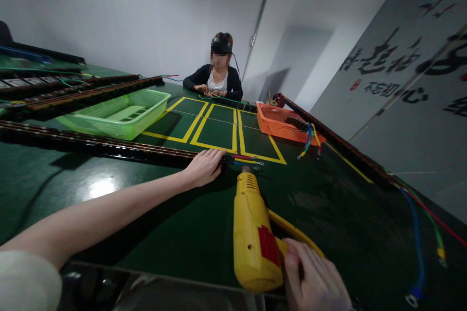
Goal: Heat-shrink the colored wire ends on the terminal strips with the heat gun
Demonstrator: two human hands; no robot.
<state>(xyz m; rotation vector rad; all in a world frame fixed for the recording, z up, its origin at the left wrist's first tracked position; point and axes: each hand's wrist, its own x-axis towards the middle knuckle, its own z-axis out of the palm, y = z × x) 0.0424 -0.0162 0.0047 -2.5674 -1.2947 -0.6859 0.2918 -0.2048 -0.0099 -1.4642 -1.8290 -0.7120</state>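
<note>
Pale walls [146,19] enclose a dark green work surface [164,233], seen from the head camera, with yellow outlined rectangles [235,131] marked across its middle. Nearest the viewer, right of centre, is a yellow heat gun [251,233] with a red label on its body. The wearer's right hand [317,277] is at its lower right side, fingers wrapped around the handle, so the tool's body lies just left of that hand. Its metal nozzle [245,169] points away from the wearer, toward a small bundle of red, yellow and blue wires [250,161] tipped with ring terminals. Whether nozzle and wires touch cannot be told.

These wires come out of the end of a long dark strip [109,143] running in from the left edge. The left hand [205,167] is closed over that end, just left of the nozzle, with the wires emerging beyond its fingers.

Past the strip, on the left, is a light green plastic basket [136,129], near more long strips. On the far right, an orange basket [284,129] has coloured wires with terminals hanging over its rim. Across the surface sits another person [233,85] in a dark top, both hands low before them.
</note>
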